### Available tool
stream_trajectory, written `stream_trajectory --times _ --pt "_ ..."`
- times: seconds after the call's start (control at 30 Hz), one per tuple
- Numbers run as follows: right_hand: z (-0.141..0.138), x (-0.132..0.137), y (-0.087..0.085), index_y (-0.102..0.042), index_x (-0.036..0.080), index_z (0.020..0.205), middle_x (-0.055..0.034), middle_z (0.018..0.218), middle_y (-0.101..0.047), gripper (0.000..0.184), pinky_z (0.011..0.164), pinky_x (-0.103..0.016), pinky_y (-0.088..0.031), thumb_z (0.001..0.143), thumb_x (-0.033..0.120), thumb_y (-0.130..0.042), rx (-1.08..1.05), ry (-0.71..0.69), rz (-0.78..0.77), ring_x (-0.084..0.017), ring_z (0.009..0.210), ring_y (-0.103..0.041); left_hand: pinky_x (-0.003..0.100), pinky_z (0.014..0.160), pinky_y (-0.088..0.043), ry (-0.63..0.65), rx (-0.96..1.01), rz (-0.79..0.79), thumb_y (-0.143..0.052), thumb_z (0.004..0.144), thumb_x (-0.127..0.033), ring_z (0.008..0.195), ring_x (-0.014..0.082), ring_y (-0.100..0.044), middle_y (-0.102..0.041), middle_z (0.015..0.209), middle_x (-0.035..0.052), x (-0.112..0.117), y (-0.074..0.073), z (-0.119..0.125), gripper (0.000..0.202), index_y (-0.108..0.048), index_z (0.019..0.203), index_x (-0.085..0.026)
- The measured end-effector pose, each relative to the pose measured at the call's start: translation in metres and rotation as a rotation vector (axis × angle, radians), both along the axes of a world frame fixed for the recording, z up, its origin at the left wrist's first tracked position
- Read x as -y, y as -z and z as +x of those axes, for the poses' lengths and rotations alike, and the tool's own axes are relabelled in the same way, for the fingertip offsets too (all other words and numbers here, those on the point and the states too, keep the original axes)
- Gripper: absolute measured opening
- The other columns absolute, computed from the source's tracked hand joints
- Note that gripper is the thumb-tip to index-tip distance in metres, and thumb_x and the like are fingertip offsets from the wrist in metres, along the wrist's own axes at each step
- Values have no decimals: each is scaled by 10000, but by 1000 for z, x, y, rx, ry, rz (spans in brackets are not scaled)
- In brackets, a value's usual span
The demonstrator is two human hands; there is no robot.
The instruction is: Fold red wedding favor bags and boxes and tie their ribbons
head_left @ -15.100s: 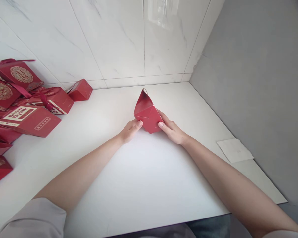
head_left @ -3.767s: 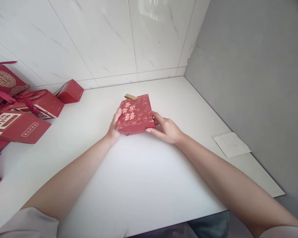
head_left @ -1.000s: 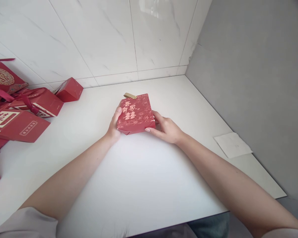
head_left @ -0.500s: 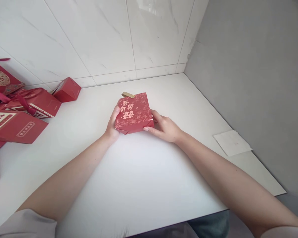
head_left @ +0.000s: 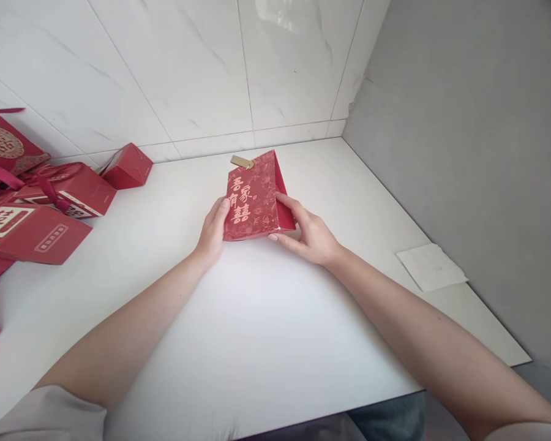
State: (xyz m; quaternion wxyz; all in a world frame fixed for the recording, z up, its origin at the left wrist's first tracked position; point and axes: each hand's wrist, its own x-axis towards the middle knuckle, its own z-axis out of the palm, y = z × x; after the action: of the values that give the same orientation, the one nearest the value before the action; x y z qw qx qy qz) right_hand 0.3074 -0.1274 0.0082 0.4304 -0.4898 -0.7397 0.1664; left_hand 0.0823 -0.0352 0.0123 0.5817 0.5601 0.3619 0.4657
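Gold brush lettering on the front of the box (head_left: 252, 199) reads 吾家有囍, two characters over two. In the pile on the left, the top box (head_left: 21, 153) has a 囍 inside a round gold emblem (head_left: 0, 141). The flat box (head_left: 37, 239) has a white label (head_left: 2, 219) with what looks like a red 囍. The gold stamp (head_left: 50, 237) beside it is too small to read.

red gift bag (head_left: 252, 199), gold lettering, tilted upright
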Motion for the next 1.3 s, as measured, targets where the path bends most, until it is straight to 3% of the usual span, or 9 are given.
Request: stream_trajectory --times 0.1,0.23,0.4,0.47,0.6,0.67,0.83,1.0,1.3 --pt "-2 2 -3 -360 270 1625 -134 1634 -535 667 1103 -478 -588 1033 481 -581 80 -1 114 -313 1423 -617 392 1173 -503 10 -16 119 -700 923 -628 1445 294 -575 -667 1485 70 4 0 0 551 -672 1334 -263" --pt "-7 3 -3 -388 291 1609 -133 1685 -462 543 1098 -487 -592 1083 361 -500 224 -45 228 -309 1473 -571 449 1224 -455 125 -10 256 -613 871 -806 1567 353 -426 -456 1690 81 3 6 -5 865 -477 1584 -336" --pt "-9 0 2 -222 312 1693 -183 1698 -392 786 996 -536 -645 1042 584 -569 257 -115 265 -370 1437 -580 538 1205 -463 310 -210 408 -832 743 -708 1542 408 -432 -294 1766 127 -5 18 -8 1261 -115 1719 -358" --pt "-7 0 2 -102 334 1721 -176 1739 -322 855 1000 -540 -647 1045 620 -539 230 -77 252 -381 1494 -521 544 1195 -470 326 -242 392 -790 836 -636 1466 377 -529 -413 1700 142 -5 18 -7 1152 -107 1720 -353" --pt "-6 1 1 -14 362 1729 -157 1781 -225 872 998 -523 -656 1058 618 -509 205 -67 212 -379 1559 -444 537 1184 -471 324 -224 319 -609 981 -618 1423 353 -572 -569 1570 151 -3 12 -4 803 -342 1657 -277" --pt "-6 1 0 -30 370 1729 -157 1777 -234 853 998 -530 -658 1063 606 -507 212 -89 206 -375 1542 -469 539 1195 -455 371 -180 377 -607 951 -682 1505 384 -482 -442 1681 158 -4 12 -5 864 -342 1660 -263" --pt "-7 2 1 -43 378 1727 -156 1763 -270 822 994 -538 -667 1074 583 -497 216 -86 206 -377 1495 -530 568 1224 -403 390 -250 532 -839 787 -614 1625 425 -265 -74 1819 127 -6 18 -6 1283 9 1719 -372" --pt "-7 2 0 -45 377 1723 -147 1723 -349 755 989 -524 -679 1104 518 -455 239 -56 217 -361 1464 -566 594 1242 -373 351 -331 574 -914 753 -417 1638 422 -224 -59 1816 140 0 13 -3 1358 43 1715 -380" --pt "-8 1 0 -92 374 1713 -167 1698 -357 728 903 -493 -701 1103 473 -476 225 -58 230 -350 1390 -621 630 1269 -344 368 -312 622 -873 787 -412 1624 423 -274 -78 1817 123 -2 11 -3 1274 -3 1719 -382"
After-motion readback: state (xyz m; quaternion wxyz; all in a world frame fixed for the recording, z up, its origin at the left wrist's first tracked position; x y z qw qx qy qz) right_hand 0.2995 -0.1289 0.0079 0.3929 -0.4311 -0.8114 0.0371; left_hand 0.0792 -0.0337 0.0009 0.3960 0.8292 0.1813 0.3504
